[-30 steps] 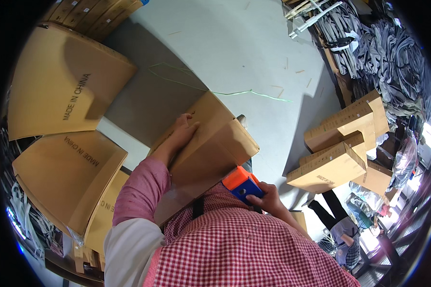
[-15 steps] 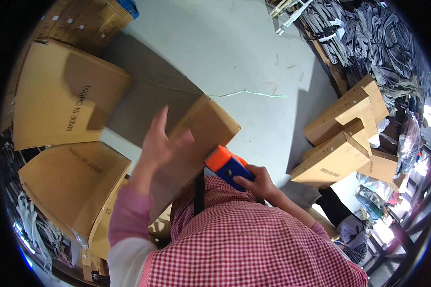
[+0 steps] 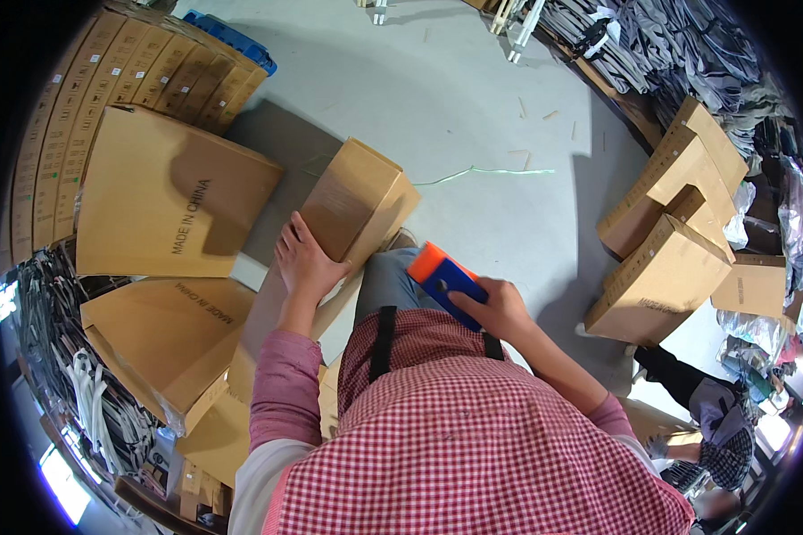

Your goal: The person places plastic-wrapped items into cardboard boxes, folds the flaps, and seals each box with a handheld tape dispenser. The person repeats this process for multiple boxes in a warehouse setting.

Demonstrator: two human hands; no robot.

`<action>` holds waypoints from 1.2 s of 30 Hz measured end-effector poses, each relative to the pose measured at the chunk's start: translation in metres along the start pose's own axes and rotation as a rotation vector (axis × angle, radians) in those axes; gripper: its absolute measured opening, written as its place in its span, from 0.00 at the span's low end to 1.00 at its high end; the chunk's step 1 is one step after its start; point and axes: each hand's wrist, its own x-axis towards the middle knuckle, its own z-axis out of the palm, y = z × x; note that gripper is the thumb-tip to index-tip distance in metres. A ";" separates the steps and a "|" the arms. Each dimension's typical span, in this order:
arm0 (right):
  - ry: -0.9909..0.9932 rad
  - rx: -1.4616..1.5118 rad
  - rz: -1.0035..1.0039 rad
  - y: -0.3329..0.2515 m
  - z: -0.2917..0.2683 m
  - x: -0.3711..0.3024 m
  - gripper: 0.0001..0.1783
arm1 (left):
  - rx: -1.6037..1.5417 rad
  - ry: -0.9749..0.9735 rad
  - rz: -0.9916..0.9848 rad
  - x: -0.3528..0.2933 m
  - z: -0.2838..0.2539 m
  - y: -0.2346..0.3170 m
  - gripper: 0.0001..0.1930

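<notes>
A long brown cardboard box (image 3: 352, 192) stands in front of me, left of centre, its narrow taped side facing up. My left hand (image 3: 310, 267) rests on top of this box, fingers spread and thumb apart. In my right hand (image 3: 500, 309) is a tape dispenser (image 3: 448, 283), a blue flat body with a round hole and an orange end. It is held just right of the box, in front of my apron, and does not touch the cardboard. The right fingers wrap round its blue part; their far side is hidden.
Large cartons (image 3: 165, 192) stand at the left, with a row of upright boxes (image 3: 152, 67) behind. More boxes (image 3: 660, 276) lean at the right near folded grey fabric (image 3: 678, 45). A green strap (image 3: 482, 170) lies on the floor (image 3: 393, 98). Another person (image 3: 718, 419) is at lower right.
My left hand has come down from the air onto the box. The box stands farther from my body and more upright. The tape dispenser has shifted slightly right and up.
</notes>
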 end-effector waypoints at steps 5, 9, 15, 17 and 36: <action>0.049 -0.118 0.141 0.029 0.010 -0.012 0.27 | -0.018 0.046 0.028 -0.006 0.008 0.004 0.65; -0.035 -0.212 0.198 -0.008 0.043 0.081 0.34 | -0.051 0.114 0.063 -0.010 0.013 0.004 0.64; -0.009 0.060 0.493 -0.025 0.100 0.192 0.26 | -0.229 0.175 0.064 -0.021 0.023 0.010 0.61; -0.042 -0.040 0.407 -0.012 0.106 0.213 0.24 | -0.266 0.265 0.070 -0.025 0.026 0.010 0.60; -0.725 -0.010 -0.139 -0.231 -0.112 0.300 0.26 | -0.695 0.227 -0.011 0.024 -0.016 0.099 0.45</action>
